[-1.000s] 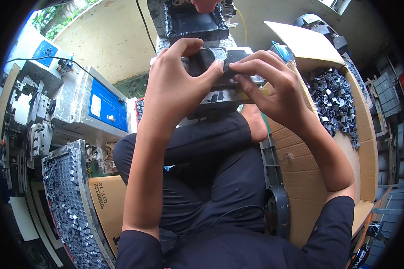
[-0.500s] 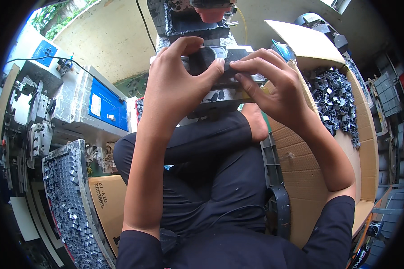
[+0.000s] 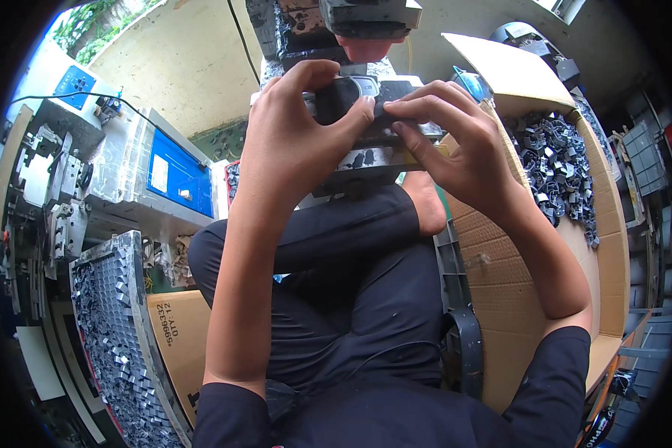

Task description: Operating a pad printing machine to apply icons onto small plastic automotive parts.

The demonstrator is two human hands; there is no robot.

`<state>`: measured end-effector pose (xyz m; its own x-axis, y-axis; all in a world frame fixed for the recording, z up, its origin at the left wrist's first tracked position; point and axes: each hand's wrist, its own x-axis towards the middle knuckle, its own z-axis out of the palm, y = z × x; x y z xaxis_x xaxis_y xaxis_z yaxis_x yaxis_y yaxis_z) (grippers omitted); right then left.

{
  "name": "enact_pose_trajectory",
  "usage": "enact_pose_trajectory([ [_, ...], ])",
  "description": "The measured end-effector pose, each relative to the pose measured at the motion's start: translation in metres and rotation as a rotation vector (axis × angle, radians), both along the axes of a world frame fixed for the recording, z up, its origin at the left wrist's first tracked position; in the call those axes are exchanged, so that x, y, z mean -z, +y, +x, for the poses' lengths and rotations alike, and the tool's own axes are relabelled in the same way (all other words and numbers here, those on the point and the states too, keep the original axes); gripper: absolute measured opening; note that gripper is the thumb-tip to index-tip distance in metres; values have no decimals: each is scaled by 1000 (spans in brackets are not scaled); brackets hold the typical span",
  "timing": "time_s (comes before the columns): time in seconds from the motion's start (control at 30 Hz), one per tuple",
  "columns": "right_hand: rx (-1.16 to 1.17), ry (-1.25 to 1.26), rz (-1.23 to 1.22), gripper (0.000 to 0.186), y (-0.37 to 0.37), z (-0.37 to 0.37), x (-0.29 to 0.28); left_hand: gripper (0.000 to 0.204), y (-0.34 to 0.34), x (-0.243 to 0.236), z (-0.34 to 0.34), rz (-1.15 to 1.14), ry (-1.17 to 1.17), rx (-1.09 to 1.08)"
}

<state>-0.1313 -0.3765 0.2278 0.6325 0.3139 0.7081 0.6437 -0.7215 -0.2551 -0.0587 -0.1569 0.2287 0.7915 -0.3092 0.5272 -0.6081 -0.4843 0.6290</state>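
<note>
A small black part with a rounded silver-grey face (image 3: 364,86) sits on the dark block (image 3: 396,92) of a pad printing machine. My left hand (image 3: 295,123) is curled around the part, thumb at its near edge and forefinger at its far left side. At the block's right side is my right hand (image 3: 455,134), forefinger and thumb bent close together with the tips at the block. Whatever lies between those tips is hidden. Above and beyond both hands hangs the machine's red printing pad (image 3: 367,49), apart from the part.
To the right stands an open cardboard box (image 3: 493,299) with a heap of small black and silver parts (image 3: 552,164). A tray (image 3: 116,328) of similar parts is at the left, beside a closed carton (image 3: 178,321). A grey machine with a blue panel (image 3: 179,172) stands further left.
The red pad and its holder have come nearer and shifted to the right above the block. Both hands have stayed almost where they were.
</note>
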Motion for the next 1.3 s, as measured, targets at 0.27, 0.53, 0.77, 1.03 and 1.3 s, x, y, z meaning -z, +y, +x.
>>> enact_pose_trajectory([
  [0.27, 2, -1, -5, 20, 0, 1, 1, 56, 0, 1, 2, -10, 12, 16],
  [0.53, -3, -14, -4, 25, -1, 2, 2, 57, -1, -4, 1, -42, 79, 30],
  [0.77, -3, -13, -1, 26, -1, 1, 0, 56, -2, -5, 0, -50, 96, 30],
  [1.03, 2, -1, -1, 21, -1, 1, 1, 51, 2, 1, 0, 43, -50, 15],
  [1.3, -12, -8, 1, 20, -2, 3, 0, 52, 9, -6, -2, 87, -11, 123],
])
